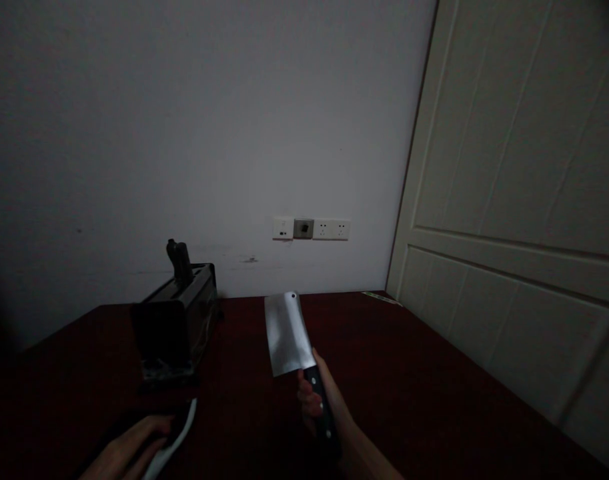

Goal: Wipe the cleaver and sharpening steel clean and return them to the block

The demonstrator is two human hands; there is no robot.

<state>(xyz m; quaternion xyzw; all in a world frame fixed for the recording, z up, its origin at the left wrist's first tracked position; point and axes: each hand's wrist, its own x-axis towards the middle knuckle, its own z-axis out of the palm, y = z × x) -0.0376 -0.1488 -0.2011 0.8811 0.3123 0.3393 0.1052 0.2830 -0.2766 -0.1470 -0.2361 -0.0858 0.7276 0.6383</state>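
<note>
My right hand point(314, 400) is wrapped round the black riveted handle of a cleaver point(285, 333). Its broad, shiny blade points up and away from me, held above the dark red table. At the lower left, the fingers of my left hand point(134, 447) are bent together over something dark with a pale, curved edge point(177, 440). What that thing is cannot be made out in the dim light. Beyond my left hand stands a black knife block point(174, 327), with dark handles point(180, 260) sticking up from its top.
The table point(384, 380) reaches back to a grey wall point(209, 133) with a row of sockets point(311, 229). A thin pale strip point(381, 298) lies at the table's far right corner. A white panelled door point(514, 200) borders the right side.
</note>
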